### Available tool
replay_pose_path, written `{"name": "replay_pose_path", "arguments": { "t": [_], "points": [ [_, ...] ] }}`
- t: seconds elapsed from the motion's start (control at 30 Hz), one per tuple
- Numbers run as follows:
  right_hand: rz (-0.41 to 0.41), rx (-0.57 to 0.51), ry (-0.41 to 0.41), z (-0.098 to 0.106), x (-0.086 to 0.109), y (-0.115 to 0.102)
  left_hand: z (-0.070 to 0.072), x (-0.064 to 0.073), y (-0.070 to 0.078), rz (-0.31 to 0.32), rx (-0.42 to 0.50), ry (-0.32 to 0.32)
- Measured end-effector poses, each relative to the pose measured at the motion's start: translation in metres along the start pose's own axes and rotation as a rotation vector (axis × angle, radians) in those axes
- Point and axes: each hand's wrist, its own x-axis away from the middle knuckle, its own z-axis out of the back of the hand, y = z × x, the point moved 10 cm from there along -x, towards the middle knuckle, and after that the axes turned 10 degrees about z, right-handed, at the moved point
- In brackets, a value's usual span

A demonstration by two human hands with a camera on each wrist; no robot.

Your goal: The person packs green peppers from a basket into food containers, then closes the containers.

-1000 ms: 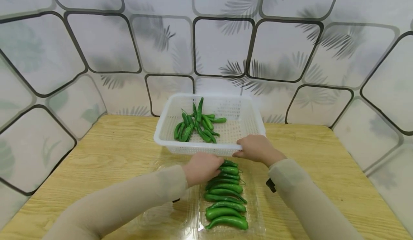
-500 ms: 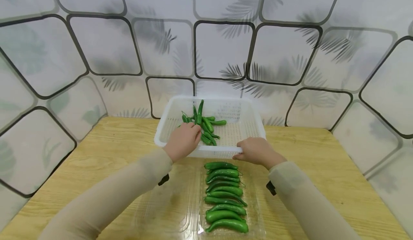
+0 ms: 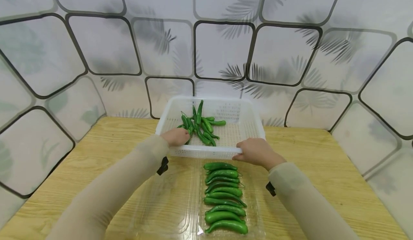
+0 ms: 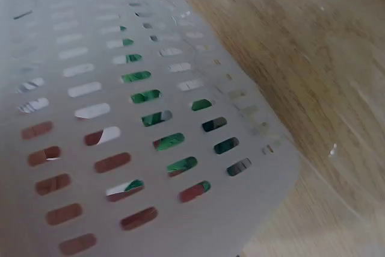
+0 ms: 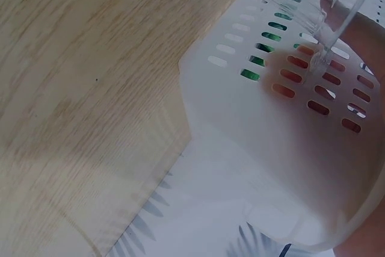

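Note:
A white perforated plastic basket stands at the back of the table with several green chili peppers loose in its left half. My left hand reaches over the front rim among those peppers; its fingertips are hidden, so a hold cannot be made out. Through the slots of the basket wall in the left wrist view, skin and green show side by side. My right hand grips the front rim near the right corner. In front lies a clear plastic container, with a row of green chili peppers laid crosswise in its right half.
A wooden table carries everything. Patterned cloth walls close off the back and both sides, and the basket stands close to the back one.
My left hand has left the row of chili peppers, moved up and left over the rim, and lowered into the basket. My right hand has stayed on the rim.

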Motion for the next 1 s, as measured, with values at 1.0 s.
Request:
{"name": "replay_pose_path", "arguments": {
  "t": [1.0],
  "points": [
    [0.0,-0.003,0.012,0.0,0.0,0.001,-0.004,-0.014,0.006,-0.084,-0.016,0.015]
  ]
}}
